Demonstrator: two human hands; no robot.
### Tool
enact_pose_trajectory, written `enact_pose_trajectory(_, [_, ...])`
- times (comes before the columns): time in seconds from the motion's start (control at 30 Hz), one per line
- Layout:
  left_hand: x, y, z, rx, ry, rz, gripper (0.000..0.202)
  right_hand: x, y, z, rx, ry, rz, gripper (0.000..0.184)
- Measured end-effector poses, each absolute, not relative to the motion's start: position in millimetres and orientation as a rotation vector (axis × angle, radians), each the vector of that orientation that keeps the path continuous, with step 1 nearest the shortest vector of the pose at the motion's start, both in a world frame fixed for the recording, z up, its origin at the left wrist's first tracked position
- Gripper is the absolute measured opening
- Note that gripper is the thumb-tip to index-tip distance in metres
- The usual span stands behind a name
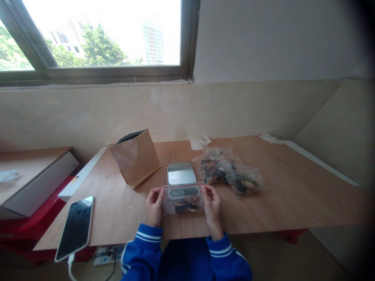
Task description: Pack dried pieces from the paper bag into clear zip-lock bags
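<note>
A clear zip bag [183, 203] with a red seal line hangs between my two hands, with dark and tan dried pieces at its bottom. My left hand [154, 205] pinches its upper left corner, and my right hand [212, 205] pinches the upper right one. Just behind the bag lies a small kitchen scale [181, 173] with a shiny plate; its front part shows through the plastic. Right of the scale, several similar filled zip bags [243, 182] lie overlapping. A brown paper bag [137, 158] stands open and tilted on the left.
A phone [76, 226] with a white cable sits at the table's left front edge. Crumpled tissue [200, 143] lies at the back, and another white scrap [271, 139] farther right. A second table [32, 171] stands at the left, with red stools below. A wall and window close off the back.
</note>
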State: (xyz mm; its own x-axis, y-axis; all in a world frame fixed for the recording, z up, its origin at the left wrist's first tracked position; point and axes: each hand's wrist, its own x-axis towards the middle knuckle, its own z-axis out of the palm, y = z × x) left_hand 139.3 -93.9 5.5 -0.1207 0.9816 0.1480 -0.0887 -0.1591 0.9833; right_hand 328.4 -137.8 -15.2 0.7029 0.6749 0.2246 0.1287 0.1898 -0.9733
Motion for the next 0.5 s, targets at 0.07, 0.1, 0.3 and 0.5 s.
enact_pose_trajectory(0.07, [138.7,-94.2,5.2,1.195,1.152,1.458,0.027,328.5,-138.0,-14.6,-1.344,-0.747,0.447,0.035])
enact_pose_trajectory(0.1, [138.4,-94.3,5.2,1.195,1.154,1.461,0.027,328.4,-138.0,-14.3,-1.340,-0.751,0.456,0.035])
enact_pose_trajectory(0.3, [139.1,-95.7,9.2,1.175,1.037,1.391,0.027,325.9,-137.6,-16.2,-1.298,-0.738,0.507,0.036])
enact_pose_trajectory(0.5, [143.2,-96.5,12.4,1.160,1.023,1.314,0.027,325.3,-136.3,-22.0,-1.362,-0.775,0.482,0.039])
